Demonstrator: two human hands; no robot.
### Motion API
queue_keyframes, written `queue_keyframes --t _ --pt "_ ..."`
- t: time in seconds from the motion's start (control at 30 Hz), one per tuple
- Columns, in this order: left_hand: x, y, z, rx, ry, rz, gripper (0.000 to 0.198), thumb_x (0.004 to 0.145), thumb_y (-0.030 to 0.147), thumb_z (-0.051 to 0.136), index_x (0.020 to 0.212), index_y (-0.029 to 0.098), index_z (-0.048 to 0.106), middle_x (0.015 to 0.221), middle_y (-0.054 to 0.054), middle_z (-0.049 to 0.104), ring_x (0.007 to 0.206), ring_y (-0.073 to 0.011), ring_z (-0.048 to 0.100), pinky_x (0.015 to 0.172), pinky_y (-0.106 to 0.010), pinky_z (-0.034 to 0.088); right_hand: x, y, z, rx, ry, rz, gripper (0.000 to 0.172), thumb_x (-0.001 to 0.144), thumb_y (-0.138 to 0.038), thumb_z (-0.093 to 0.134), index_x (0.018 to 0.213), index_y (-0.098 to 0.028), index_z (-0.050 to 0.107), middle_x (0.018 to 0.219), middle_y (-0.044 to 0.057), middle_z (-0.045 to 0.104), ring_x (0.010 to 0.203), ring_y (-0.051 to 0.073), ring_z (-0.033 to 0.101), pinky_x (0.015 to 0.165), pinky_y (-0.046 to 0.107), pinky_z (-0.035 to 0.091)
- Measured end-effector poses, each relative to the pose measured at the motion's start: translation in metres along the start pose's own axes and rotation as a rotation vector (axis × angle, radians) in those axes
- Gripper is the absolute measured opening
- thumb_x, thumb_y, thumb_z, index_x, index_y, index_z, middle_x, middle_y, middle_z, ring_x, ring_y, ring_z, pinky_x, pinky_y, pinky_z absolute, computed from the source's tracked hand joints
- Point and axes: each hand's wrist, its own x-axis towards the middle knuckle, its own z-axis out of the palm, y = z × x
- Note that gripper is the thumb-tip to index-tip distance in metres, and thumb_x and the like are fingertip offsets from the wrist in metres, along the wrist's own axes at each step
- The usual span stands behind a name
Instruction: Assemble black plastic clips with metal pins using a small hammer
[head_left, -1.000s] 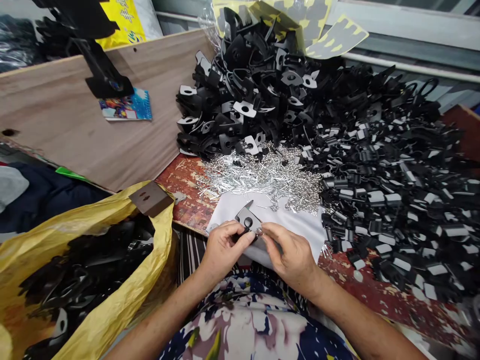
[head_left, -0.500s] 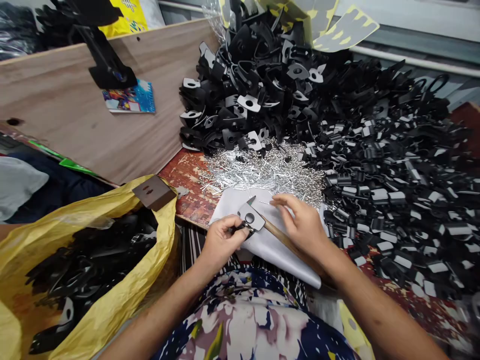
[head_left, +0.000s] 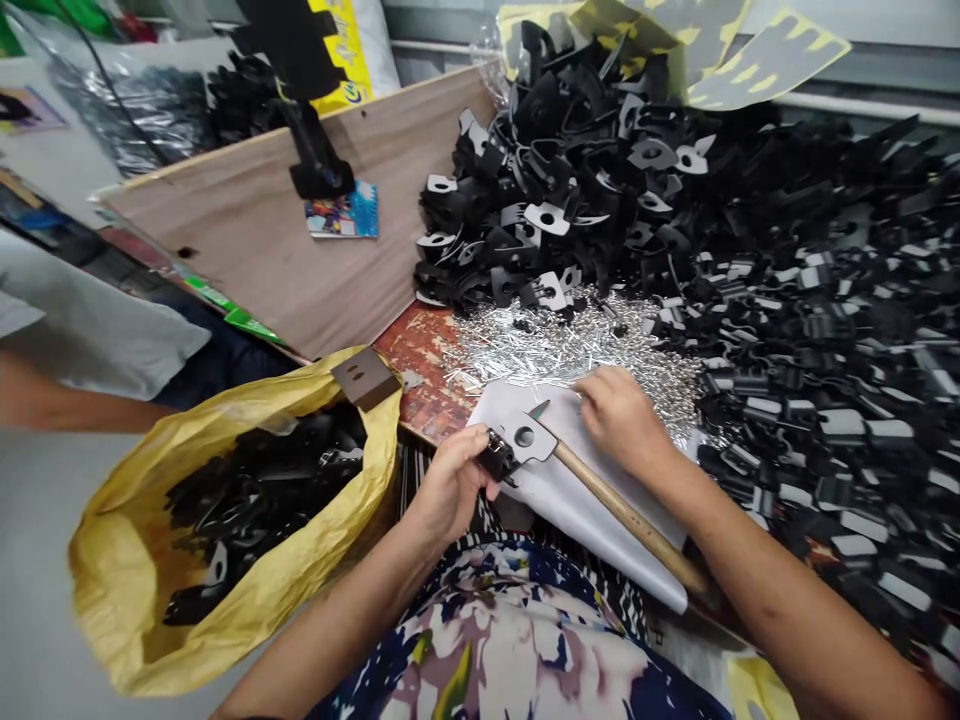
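Note:
My left hand point(head_left: 455, 482) is closed on a black strap piece point(head_left: 495, 455) with a small metal fitting. Its grey-backed end, with a round hole, points to the right and lies over the hammer's head. That hammer point(head_left: 622, 515) rests on a white sheet point(head_left: 491, 400), its pointed tip and wooden handle showing. Over the sheet's far edge, my right hand point(head_left: 619, 415) has its fingers curled together beside a heap of thin metal pins point(head_left: 555, 340); what the fingertips hold is hidden.
Black strap parts point(head_left: 555, 150) are heaped behind the pins, and small black clips point(head_left: 825, 380) spread to the right. At left stands a yellow sack point(head_left: 112, 560) of black parts, with a brown block point(head_left: 366, 380) on its rim. A wooden board point(head_left: 300, 270) borders the table; another person's arm point(head_left: 75, 395) shows far left.
The view has swung left, bringing in another person's arm. My right hand's fingers have curled closed at the pins, and my left hand has turned the strap piece, showing its metal fitting.

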Motion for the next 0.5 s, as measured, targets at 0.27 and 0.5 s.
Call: queue_keyframes --t 0.27,0.5 --pt "0.007 -0.011 0.011 -0.053 -0.029 -0.044 0.028 0.078 0.038 0.083 0.072 0.013 0.072 0.07 -0.003 0.064 0.056 -0.0105 0.05 0.036 -0.016 0.035 -0.021 -0.078 -0.055 0.505 0.109 -0.11 0.035 0.093 -0.002 0.054 0.115 -0.022 0.073 0.092 0.0 0.073 0.086 0.015 0.066 0.118 0.052 0.043" --pt "0.009 -0.016 0.016 -0.065 -0.059 -0.063 0.029 0.072 0.037 0.088 0.082 0.012 0.078 0.079 -0.004 0.07 0.059 -0.0126 0.057 0.042 -0.022 0.052 -0.022 -0.085 -0.037 0.515 0.101 -0.033 0.035 0.1 -0.01 0.054 0.132 -0.021 0.062 0.102 0.0 0.075 0.089 0.013 0.069 0.12 0.048 0.044"
